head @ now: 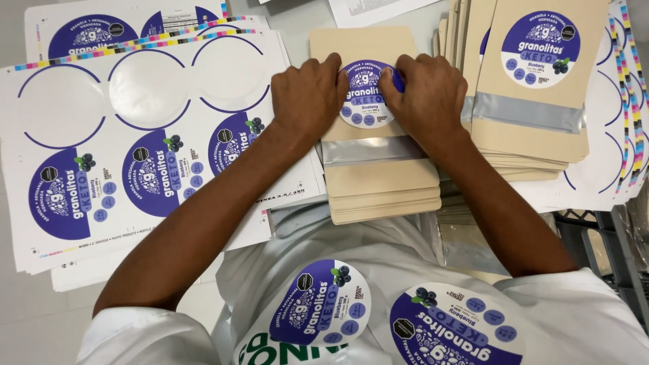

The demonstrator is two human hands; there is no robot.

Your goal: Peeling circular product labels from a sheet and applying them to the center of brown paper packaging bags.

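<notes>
now round label (366, 94) lies between both hands' fingertips (338, 71)

Under your hands you have a round sticker (365, 94), purple above and white below, with small purple dots and a blueberry motif. It lies on a plain beige paper pouch (374, 162) crossed by a silvery grey band. At the left of the frame, the white glossy sticker sheet (135, 135) carries purple-and-white rounds and a multicoloured strip of printer's squares along its top edge.
</notes>
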